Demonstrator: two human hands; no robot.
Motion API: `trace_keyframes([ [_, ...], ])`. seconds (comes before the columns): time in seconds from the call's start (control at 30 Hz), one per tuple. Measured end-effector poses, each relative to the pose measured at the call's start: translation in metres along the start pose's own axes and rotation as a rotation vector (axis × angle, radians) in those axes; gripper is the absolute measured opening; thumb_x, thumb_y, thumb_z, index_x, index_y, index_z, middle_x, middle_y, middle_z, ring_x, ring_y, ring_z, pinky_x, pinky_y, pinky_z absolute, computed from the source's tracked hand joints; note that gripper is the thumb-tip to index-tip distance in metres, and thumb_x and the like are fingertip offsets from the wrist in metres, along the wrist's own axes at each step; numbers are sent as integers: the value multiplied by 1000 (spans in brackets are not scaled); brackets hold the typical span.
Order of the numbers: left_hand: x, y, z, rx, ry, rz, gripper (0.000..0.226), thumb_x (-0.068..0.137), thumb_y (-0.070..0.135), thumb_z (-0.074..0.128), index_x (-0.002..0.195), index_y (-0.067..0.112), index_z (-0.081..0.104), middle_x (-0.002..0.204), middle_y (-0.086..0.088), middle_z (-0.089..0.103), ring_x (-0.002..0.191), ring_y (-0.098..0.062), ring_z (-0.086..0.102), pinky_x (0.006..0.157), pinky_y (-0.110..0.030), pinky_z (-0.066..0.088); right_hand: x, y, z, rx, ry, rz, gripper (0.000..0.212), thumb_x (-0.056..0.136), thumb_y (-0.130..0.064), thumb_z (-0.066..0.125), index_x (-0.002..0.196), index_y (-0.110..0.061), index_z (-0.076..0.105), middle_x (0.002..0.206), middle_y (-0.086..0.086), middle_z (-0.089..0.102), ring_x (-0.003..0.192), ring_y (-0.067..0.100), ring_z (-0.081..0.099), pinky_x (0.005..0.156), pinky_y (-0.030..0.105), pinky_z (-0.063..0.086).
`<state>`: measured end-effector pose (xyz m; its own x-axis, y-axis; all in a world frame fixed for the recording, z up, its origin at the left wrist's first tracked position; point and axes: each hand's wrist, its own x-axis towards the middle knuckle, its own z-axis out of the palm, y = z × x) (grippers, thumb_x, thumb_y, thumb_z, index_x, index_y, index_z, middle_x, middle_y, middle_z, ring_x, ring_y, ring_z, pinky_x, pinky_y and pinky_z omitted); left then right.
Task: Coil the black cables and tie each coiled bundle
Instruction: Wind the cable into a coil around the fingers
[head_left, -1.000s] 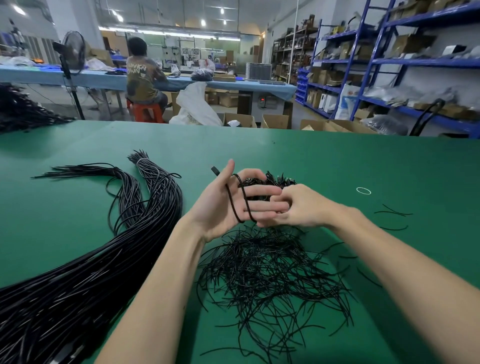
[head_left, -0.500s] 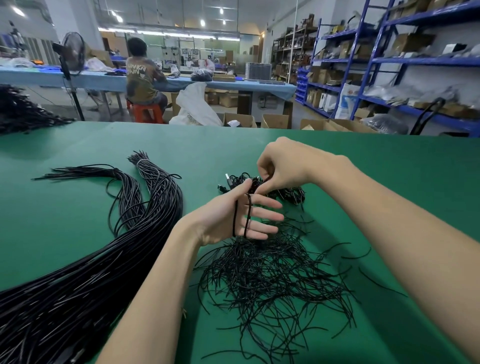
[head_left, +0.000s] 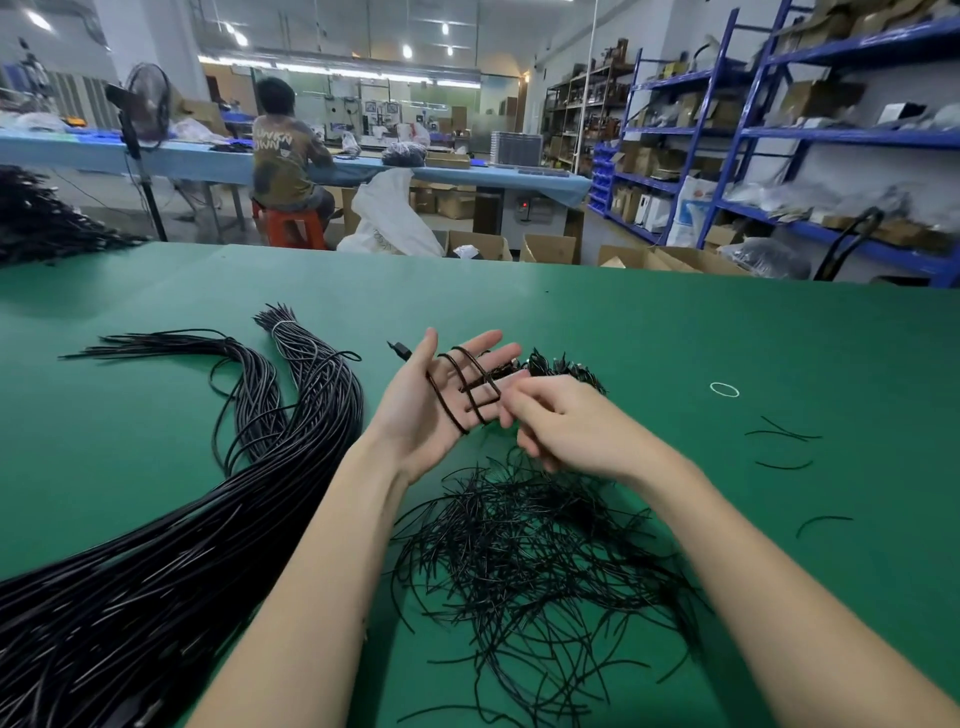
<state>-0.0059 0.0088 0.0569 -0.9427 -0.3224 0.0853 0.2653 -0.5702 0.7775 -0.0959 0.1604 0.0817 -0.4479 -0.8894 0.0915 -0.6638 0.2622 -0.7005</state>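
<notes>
The left hand (head_left: 431, 410) is held palm up above the green table (head_left: 675, 338), fingers straight and spread. A black cable (head_left: 470, 387) is looped in several turns across those fingers, and its plug end (head_left: 399, 350) sticks out beyond the thumb side. The right hand (head_left: 566, 426) sits just beside the left fingertips with its fingers curled inward; it appears to pinch the cable at the edge of the loops, though the exact contact point is hidden behind the knuckles.

Directly beneath and in front of both hands lies a loose heap of thin black tie wires (head_left: 535, 551), spreading toward the near table edge. A few stray tie wires (head_left: 784, 431) lie apart to the right, and farther out a small white rubber band (head_left: 724, 389) rests on the table surface. Behind the hands, partly screened by them, is a dark pile of coiled bundles (head_left: 566, 366).

To the left, a thick sheaf of uncoiled black cables (head_left: 171, 545) runs from the near corner up to two fanned ends, one bound with a pale band. A further cable pile (head_left: 36, 218) sits at the far left edge.

Beyond the table, a seated person (head_left: 288, 161) on a red stool (head_left: 291, 228) faces a blue workbench (head_left: 467, 174). A standing fan (head_left: 143, 111), cardboard boxes (head_left: 545, 249) and blue shelving (head_left: 779, 135) fill the background.
</notes>
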Motion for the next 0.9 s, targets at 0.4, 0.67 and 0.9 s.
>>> trace_keyframes([
  [0.4, -11, 8, -3, 141, -308, -186, 69, 104, 55, 21, 141, 8, 54, 141, -28, 53, 125, -51, 54, 105, -55, 46, 7, 28, -39, -91, -218, 226, 43, 81, -63, 73, 60, -27, 67, 54, -10, 35, 51, 11, 27, 45, 18, 24],
  [0.67, -7, -1, 5, 456, -287, -467, 67, 103, 58, 21, 137, 12, 57, 138, -16, 60, 130, -41, 53, 106, -45, 46, 41, -14, -61, 110, -198, 396, 15, 101, -2, 57, 98, -6, 71, 63, 2, 65, 42, 4, 47, 41, 17, 37],
  [0.9, -3, -6, 3, 456, -12, -294, 56, 107, 50, 21, 113, 17, 66, 110, -1, 73, 104, -30, 61, 108, -48, 41, 31, -28, -32, 371, -7, 338, 20, 101, 6, 49, 97, -2, 66, 70, 9, 67, 55, 11, 65, 56, 27, 62],
])
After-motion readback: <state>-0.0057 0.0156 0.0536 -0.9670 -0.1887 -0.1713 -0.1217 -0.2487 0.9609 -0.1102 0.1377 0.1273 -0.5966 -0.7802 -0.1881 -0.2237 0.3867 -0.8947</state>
